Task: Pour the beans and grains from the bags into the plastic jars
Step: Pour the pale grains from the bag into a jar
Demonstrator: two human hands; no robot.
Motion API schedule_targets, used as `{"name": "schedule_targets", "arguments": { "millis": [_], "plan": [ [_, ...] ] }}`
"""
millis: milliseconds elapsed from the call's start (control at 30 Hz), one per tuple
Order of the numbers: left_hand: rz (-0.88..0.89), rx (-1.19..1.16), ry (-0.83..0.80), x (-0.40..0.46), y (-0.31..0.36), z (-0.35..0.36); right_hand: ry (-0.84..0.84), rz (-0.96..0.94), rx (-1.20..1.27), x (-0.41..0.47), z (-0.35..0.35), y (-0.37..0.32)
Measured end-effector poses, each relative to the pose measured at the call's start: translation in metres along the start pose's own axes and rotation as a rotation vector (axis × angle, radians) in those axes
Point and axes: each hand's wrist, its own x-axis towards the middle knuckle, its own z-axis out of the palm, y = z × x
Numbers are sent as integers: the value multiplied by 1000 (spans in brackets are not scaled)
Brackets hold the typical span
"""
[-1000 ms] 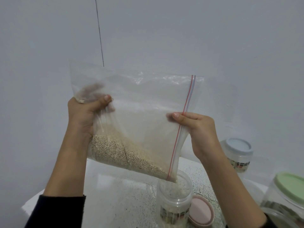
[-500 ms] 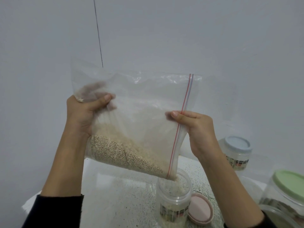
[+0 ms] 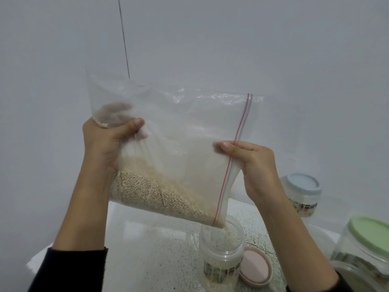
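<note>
Left hand [image 3: 103, 144] grips the bag's [image 3: 179, 131] bunched bottom, right hand [image 3: 252, 165] pinches its zip edge; grains [image 3: 151, 190] spill into the open jar [image 3: 221, 249] on the desk [image 3: 157, 249].

A clear zip bag [image 3: 185, 131] with a red and blue seal strip is held up tilted, the left hand [image 3: 103, 148] gripping its bunched closed end and the right hand [image 3: 254, 167] pinching its open edge at the strip. Pale round grains [image 3: 151, 190] lie banked along the bag's lower side, sloping down to the low corner of the mouth, which sits just over the rim of an open clear jar [image 3: 222, 249]. That jar stands upright on the speckled table with a printed label band near its base and some grains inside it.
</note>
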Motion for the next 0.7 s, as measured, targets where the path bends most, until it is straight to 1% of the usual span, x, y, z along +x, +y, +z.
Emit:
{"name": "schedule_targets", "arguments": {
  "millis": [300, 700],
  "plan": [
    [28, 2, -3, 1, 3, 4, 8, 1, 16, 0, 0, 0],
    [53, 11, -2, 3, 10, 1, -38, -17, 32, 0, 2, -2]
  ]
}}
